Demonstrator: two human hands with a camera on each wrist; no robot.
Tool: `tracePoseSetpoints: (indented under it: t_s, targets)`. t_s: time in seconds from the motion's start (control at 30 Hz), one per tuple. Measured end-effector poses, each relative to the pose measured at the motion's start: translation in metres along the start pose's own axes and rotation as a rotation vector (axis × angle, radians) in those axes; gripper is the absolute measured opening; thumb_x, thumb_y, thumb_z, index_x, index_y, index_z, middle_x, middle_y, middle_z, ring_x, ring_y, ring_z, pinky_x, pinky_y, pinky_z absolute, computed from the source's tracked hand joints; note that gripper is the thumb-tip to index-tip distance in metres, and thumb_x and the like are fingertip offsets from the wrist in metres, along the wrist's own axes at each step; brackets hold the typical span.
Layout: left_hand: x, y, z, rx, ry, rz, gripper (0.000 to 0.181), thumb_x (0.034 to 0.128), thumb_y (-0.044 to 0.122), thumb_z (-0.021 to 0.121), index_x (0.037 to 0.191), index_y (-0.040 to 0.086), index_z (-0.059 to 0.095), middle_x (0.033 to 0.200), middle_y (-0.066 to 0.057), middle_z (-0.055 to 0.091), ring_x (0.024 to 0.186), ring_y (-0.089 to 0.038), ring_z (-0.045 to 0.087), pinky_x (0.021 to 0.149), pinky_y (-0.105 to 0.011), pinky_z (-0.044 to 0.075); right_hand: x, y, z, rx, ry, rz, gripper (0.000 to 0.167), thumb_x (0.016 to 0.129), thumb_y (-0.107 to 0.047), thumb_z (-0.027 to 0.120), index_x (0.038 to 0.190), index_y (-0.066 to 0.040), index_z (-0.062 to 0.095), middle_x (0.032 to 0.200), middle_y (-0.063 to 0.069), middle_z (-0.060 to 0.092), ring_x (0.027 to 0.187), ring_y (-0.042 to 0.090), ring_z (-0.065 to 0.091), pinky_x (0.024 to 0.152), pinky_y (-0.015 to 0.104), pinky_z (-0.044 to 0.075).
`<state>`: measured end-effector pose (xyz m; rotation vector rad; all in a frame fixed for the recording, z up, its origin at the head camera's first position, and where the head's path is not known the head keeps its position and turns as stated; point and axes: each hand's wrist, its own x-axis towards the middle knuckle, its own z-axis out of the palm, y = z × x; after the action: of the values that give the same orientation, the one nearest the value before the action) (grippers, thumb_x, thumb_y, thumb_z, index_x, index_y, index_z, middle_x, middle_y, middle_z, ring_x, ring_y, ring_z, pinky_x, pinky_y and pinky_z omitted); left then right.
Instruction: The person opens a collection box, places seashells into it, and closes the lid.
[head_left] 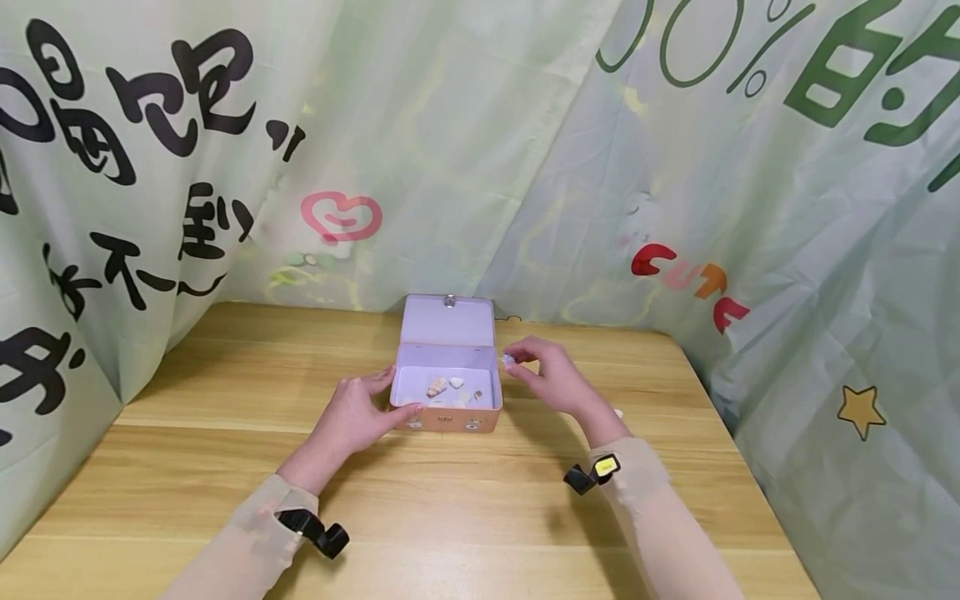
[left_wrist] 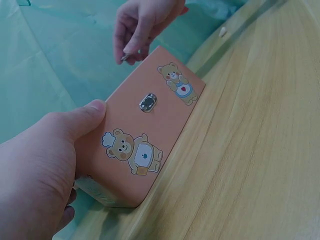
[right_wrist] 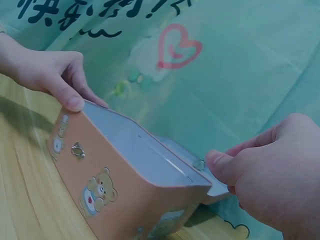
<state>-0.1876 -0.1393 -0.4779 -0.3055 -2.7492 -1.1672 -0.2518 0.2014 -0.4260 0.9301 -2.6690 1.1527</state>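
An orange tin box (head_left: 445, 420) with bear pictures and a metal clasp stands on the table, its lilac lid (head_left: 447, 323) raised at the back. Inside lie a striped brownish seashell (head_left: 437, 387), a white shell (head_left: 457, 382) and several smaller bits. My left hand (head_left: 358, 414) holds the box by its left front corner, thumb on the front rim and fingers along the left side. Just off the box's right rim, my right hand (head_left: 555, 375) pinches a small pale bluish piece (head_left: 509, 359) between thumb and fingers; its exact kind is too small to tell.
The box is on a wooden table (head_left: 450, 517) near its back edge. Behind the table and along both sides hangs a printed cloth curtain (head_left: 420, 167). A small white piece (left_wrist: 222, 32) lies on the wood at the right, mostly hidden by my right wrist in the head view.
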Motion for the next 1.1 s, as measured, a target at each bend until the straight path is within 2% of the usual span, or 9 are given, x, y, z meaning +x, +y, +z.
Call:
tracePoseSetpoints:
  t_s: [0.13, 0.27, 0.5, 0.63, 0.8, 1.1]
  targets:
    - [0.0, 0.0, 0.0, 0.002, 0.003, 0.002, 0.104, 0.0789, 0.076, 0.079, 0.147, 0.0, 0.057, 0.147, -0.019, 0.056, 0.036, -0.004, 0.025, 0.036, -0.027, 0.038, 0.007, -0.005, 0.006, 0.01, -0.018, -0.017, 0.026, 0.1, -0.008, 0.075, 0.123, 0.005, 0.073, 0.111, 0.008, 0.072, 0.104, 0.027, 0.068, 0.088, 0.051, 0.057]
    - [0.001, -0.001, 0.001, 0.005, 0.009, 0.008, 0.104, 0.0792, 0.075, 0.08, 0.146, -0.002, 0.057, 0.147, -0.019, 0.056, 0.037, -0.004, 0.025, 0.037, -0.028, 0.039, 0.015, -0.012, 0.013, 0.011, -0.042, -0.035, 0.027, 0.1, -0.009, 0.075, 0.123, 0.006, 0.073, 0.114, 0.011, 0.073, 0.105, 0.028, 0.069, 0.097, 0.051, 0.055]
    - [0.001, -0.002, 0.002, 0.011, 0.018, 0.017, 0.103, 0.079, 0.073, 0.081, 0.144, -0.003, 0.058, 0.147, -0.019, 0.056, 0.041, -0.007, 0.028, 0.042, -0.029, 0.04, 0.028, -0.022, 0.029, 0.025, -0.092, -0.059, 0.031, 0.101, -0.011, 0.075, 0.127, 0.005, 0.072, 0.114, 0.009, 0.073, 0.106, 0.026, 0.068, 0.096, 0.05, 0.056]
    - [0.001, -0.002, 0.003, 0.012, 0.018, 0.021, 0.103, 0.0797, 0.072, 0.081, 0.145, -0.004, 0.057, 0.147, -0.018, 0.056, 0.042, -0.007, 0.025, 0.038, -0.027, 0.034, 0.034, -0.025, 0.039, 0.011, -0.104, -0.097, 0.03, 0.1, -0.012, 0.075, 0.125, 0.005, 0.072, 0.108, 0.006, 0.073, 0.103, 0.023, 0.068, 0.096, 0.045, 0.056]
    - [0.001, -0.001, 0.001, 0.0, 0.023, 0.025, 0.101, 0.08, 0.071, 0.082, 0.144, -0.003, 0.058, 0.145, -0.02, 0.057, 0.036, -0.006, 0.027, 0.036, -0.027, 0.036, 0.039, -0.027, 0.051, 0.005, -0.141, -0.118, 0.028, 0.102, -0.012, 0.073, 0.123, 0.005, 0.071, 0.105, 0.005, 0.071, 0.099, 0.02, 0.066, 0.092, 0.041, 0.057]
    - [0.001, -0.001, 0.001, -0.008, 0.031, 0.043, 0.102, 0.079, 0.072, 0.082, 0.144, -0.003, 0.058, 0.142, -0.023, 0.058, 0.035, -0.003, 0.027, 0.037, -0.029, 0.039, 0.046, -0.029, 0.065, 0.009, -0.18, -0.139, 0.027, 0.1, -0.005, 0.074, 0.123, 0.007, 0.07, 0.11, 0.012, 0.072, 0.103, 0.025, 0.067, 0.095, 0.047, 0.057]
